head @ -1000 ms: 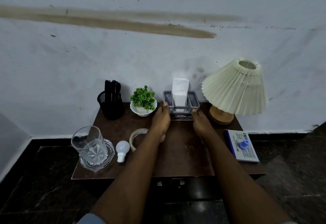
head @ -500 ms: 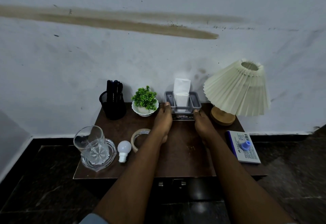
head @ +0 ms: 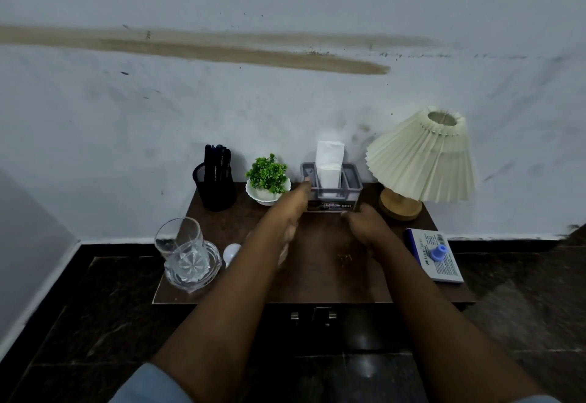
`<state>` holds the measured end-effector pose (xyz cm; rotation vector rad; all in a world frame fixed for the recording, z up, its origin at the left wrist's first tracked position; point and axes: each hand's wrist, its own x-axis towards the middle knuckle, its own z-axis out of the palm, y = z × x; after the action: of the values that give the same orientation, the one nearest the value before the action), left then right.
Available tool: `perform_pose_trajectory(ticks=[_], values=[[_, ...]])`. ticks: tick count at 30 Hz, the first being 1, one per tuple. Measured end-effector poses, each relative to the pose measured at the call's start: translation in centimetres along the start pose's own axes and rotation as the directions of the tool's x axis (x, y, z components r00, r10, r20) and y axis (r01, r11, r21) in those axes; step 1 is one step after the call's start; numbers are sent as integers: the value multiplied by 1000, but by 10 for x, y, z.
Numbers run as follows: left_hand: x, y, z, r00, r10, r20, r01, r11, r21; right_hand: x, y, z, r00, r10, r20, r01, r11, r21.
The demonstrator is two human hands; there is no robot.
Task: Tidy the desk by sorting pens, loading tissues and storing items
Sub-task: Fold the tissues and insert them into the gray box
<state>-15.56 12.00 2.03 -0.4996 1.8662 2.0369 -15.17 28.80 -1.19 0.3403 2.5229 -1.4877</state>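
Tissue holder of grey plastic [head: 350,185], three compartments, at far edge of dark brown wooden table [head: 317,285], close against wall. White tissue [head: 329,161] upright in middle compartment. Left hand [head: 287,214] reaching in from near left, one straight fingertip touching holder's left end, other fingers bent under, gripping nothing. Right hand [head: 367,223] just near of holder's right front corner, blurred, fingers loosely bent, nothing seen in them; whether touching holder, impossible to tell.

Left of holder: small green plant in white bowl [head: 268,180], then black mesh cup of dark pens [head: 215,188]. Right of holder: cream pleated lamp on round wooden base [head: 421,155]. Near left corner: clear glass tumbler [head: 179,237] standing in cut-glass dish [head: 206,271], white light bulb [head: 231,252] just beside, partly behind left forearm. Near right: blue-and-white box [head: 445,269] lying flat, small blue cap [head: 438,253] on top. Behind: scuffed whitish wall [head: 285,101] with long brown streak. Below: dark stone floor [head: 95,323].

Against half a second ago: holder in same spot; right hand drawn back toward near edge, off the corner; left hand turned, down to one fingertip on holder; bulb now half covered by forearm.
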Motion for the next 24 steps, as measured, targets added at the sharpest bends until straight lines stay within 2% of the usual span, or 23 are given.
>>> perform_pose_trajectory(ticks=[3,6,9,10,12,14,16,19,24], values=[[-31,24,-21,998,55,-13,-54,994,94,-19,-5,5,994,-104,33,108,985,-133],[-75,36,-39,982,172,-80,-156,971,179,-34,-18,14,989,-103,103,129,950,-284],[-106,18,-61,958,250,-144,-171,894,415,-43,-39,29,956,-190,223,264,890,-372],[-112,6,-70,948,282,-146,-157,817,555,-47,-45,36,936,-230,268,325,857,-400],[-118,-19,-86,928,351,-128,-110,584,804,-54,-52,50,893,-280,351,425,781,-458],[-113,-40,-101,914,399,-72,-100,394,913,-58,-51,63,866,-267,422,469,725,-504],[-107,-51,-110,927,375,-7,-108,284,953,-61,-48,72,853,-228,469,477,705,-525],[-98,-61,-116,938,347,19,-119,267,956,-65,-43,80,831,-206,517,504,671,-543],[-82,-69,-111,964,266,-16,-48,235,971,-63,-33,84,823,-147,549,507,627,-592]])
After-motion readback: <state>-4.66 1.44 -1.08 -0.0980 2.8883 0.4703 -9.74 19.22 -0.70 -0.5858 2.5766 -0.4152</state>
